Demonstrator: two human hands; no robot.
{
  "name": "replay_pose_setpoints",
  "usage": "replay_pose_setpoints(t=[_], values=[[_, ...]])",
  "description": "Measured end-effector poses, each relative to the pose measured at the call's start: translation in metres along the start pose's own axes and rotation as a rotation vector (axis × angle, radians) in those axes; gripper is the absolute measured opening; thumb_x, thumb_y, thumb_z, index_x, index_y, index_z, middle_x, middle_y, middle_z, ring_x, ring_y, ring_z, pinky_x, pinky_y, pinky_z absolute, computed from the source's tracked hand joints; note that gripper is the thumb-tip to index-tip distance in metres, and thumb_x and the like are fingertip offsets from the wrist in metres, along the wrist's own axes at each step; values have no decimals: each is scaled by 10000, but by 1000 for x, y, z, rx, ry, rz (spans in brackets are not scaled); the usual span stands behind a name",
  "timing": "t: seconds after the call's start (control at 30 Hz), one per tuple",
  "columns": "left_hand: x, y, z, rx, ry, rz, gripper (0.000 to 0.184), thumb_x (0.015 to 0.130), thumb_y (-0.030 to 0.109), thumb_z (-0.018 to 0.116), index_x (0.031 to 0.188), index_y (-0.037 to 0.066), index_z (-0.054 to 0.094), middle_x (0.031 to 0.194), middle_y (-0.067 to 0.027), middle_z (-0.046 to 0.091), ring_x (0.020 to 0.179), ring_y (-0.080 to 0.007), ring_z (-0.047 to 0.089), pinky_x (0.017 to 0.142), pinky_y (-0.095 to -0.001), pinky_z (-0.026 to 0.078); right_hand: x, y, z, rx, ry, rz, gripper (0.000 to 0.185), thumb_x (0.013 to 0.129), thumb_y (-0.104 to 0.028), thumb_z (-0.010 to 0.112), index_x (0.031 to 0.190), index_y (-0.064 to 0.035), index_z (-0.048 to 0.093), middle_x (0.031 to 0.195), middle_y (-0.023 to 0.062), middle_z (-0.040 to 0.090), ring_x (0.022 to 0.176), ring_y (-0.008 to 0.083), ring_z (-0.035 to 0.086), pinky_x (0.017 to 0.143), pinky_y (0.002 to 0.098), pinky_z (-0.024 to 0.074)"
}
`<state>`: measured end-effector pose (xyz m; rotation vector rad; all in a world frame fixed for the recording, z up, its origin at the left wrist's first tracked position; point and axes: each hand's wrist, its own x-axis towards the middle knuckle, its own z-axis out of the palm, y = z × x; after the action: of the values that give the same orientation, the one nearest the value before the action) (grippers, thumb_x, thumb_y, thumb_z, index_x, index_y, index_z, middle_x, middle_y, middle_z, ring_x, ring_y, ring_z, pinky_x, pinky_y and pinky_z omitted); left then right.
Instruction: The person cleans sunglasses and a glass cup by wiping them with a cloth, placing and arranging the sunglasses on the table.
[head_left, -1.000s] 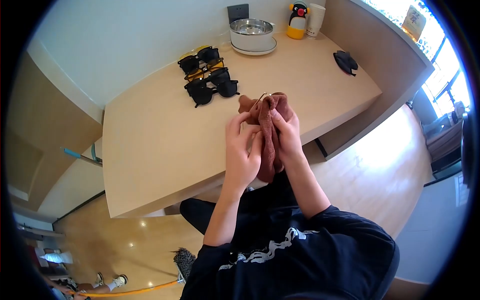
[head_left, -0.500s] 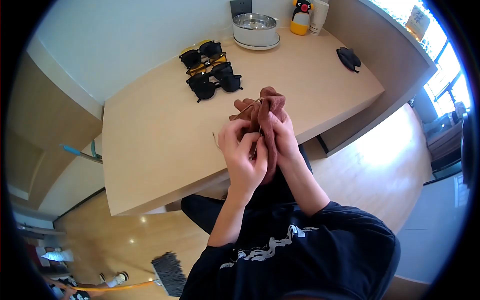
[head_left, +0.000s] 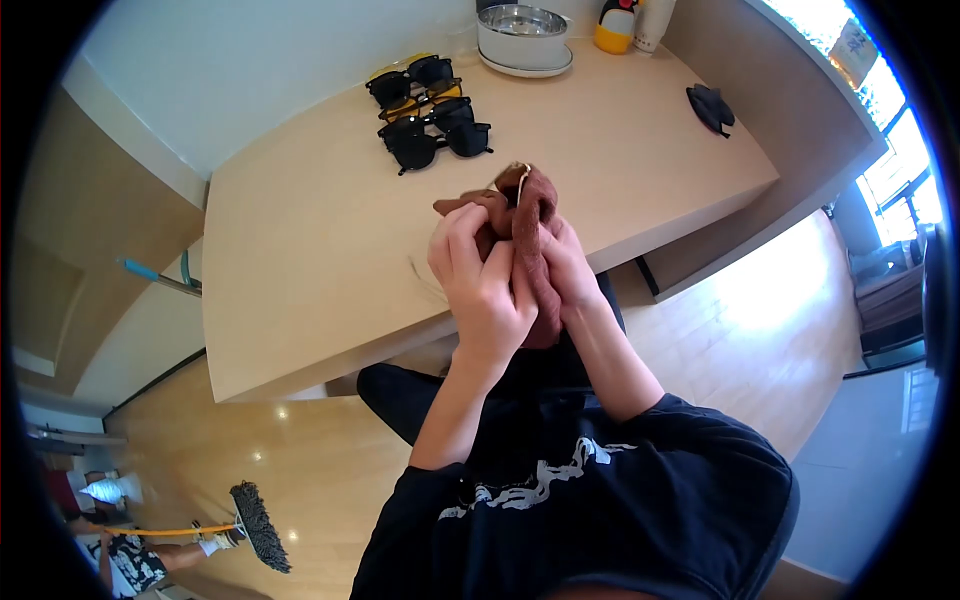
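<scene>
A soft brown cloth (head_left: pixel 535 262), bunched and folded, is between both my hands above the table's front edge. My left hand (head_left: pixel 480 275) is closed on its left side with bent fingers. On the right side, my right hand (head_left: pixel 568 272) grips the cloth with the thumb on top. A thin pale frame or cord (head_left: pixel 523 180) shows at the cloth's upper end; what it belongs to is hidden in the folds. A fine strand hangs to the left of my left hand.
Several pairs of glasses (head_left: pixel 440 147) lie stacked on the table (head_left: pixel 300 250). Behind are a steel-lined bowl (head_left: pixel 522 38), a penguin figure (head_left: pixel 614 25) and a cup (head_left: pixel 653 24). Dark folded glasses (head_left: pixel 711 108) lie right. A person holds a mop (head_left: pixel 260 527) at lower left.
The cloth has been turned and bunched in my hands, and its upper end has shifted left. The view has tilted down. The mop has moved left across the floor.
</scene>
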<state>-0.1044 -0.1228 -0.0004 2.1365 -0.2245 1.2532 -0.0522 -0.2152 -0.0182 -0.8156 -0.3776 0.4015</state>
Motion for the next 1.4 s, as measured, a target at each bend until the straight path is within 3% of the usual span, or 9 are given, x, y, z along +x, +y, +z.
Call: replay_pose_setpoints(t=[0.17, 0.4, 0.53, 0.6, 0.67, 0.8, 0.97, 1.23, 1.4], values=[[-4, -3, -9, -47, -41, 4, 80, 702, 58, 602, 728, -18, 591, 1053, -171, 502, 1031, -355, 436, 877, -423, 341, 1, -6, 14, 57, 87, -164, 386, 815, -145, 624, 1127, 19, 466, 999, 78, 569, 877, 155, 574, 795, 293, 481], [-11, -10, -33, -68, 65, -53, 46, 724, -11, 546, 700, -25, 583, 1077, -178, 492, 1001, -286, 474, 871, -377, 353, 20, -2, 33, 172, -30, -28, 360, 839, -150, 566, 1145, 10, 465, 969, 89, 576, 855, 148, 580, 762, 285, 485], [-9, -13, -51, -481, 256, -374, 183, 821, 69, 487, 728, -2, 628, 1137, -165, 467, 1063, -276, 462, 912, -349, 353, 22, -1, 36, 307, 84, 42, 372, 868, -206, 534, 1165, -1, 444, 1014, 90, 556, 857, 149, 572, 763, 285, 481], [-7, -17, -58, -525, 275, -404, 258, 877, 109, 439, 790, -23, 643, 1125, -144, 465, 1055, -226, 468, 900, -320, 355, 19, 6, 42, 278, 62, 34, 352, 868, -203, 540, 1144, 1, 463, 998, 81, 562, 856, 138, 568, 762, 270, 472], [-6, -22, -59, -803, 346, -598, 256, 892, 107, 440, 833, -49, 634, 1102, -120, 466, 1034, -194, 480, 882, -294, 364, 11, 13, 51, -119, -55, 152, 316, 870, -172, 544, 1121, 10, 484, 973, 73, 576, 864, 122, 562, 774, 248, 456], [-12, -34, -63, -933, 467, -662, 269, 919, 150, 470, 910, -71, 623, 1061, -65, 483, 978, -149, 511, 860, -253, 395, 3, 30, 78, -175, -300, 221, 285, 837, -39, 570, 1093, 53, 483, 964, 71, 590, 855, 96, 569, 753, 232, 468], [-9, -36, -90, -881, 525, -702, 276, 921, 138, 459, 980, -91, 602, 1129, -193, 572, 1018, -197, 549, 918, -299, 413, 4, 46, 81, -327, -414, 321, 278, 791, 29, 570, 1060, 57, 505, 895, 66, 599, 819, 101, 584, 717, 229, 474], [-14, -26, -97, -746, 501, -524, 280, 907, 117, 436, 800, -71, 614, 999, -188, 619, 1147, -315, 477, 970, -426, 378, -1, 57, 120, -3, -182, 98, 308, 791, 58, 559, 1084, 50, 465, 1019, 112, 570, 910, 140, 578, 789, 252, 474], [-8, -25, -121, -740, 511, -564, 264, 906, 111, 430, 833, -69, 609, 968, -193, 626, 1078, -299, 530, 963, -401, 376, -11, 62, 120, -105, -295, 194, 375, 795, -3, 598, 1138, 51, 455, 1020, 101, 567, 907, 144, 569, 783, 251, 461]])
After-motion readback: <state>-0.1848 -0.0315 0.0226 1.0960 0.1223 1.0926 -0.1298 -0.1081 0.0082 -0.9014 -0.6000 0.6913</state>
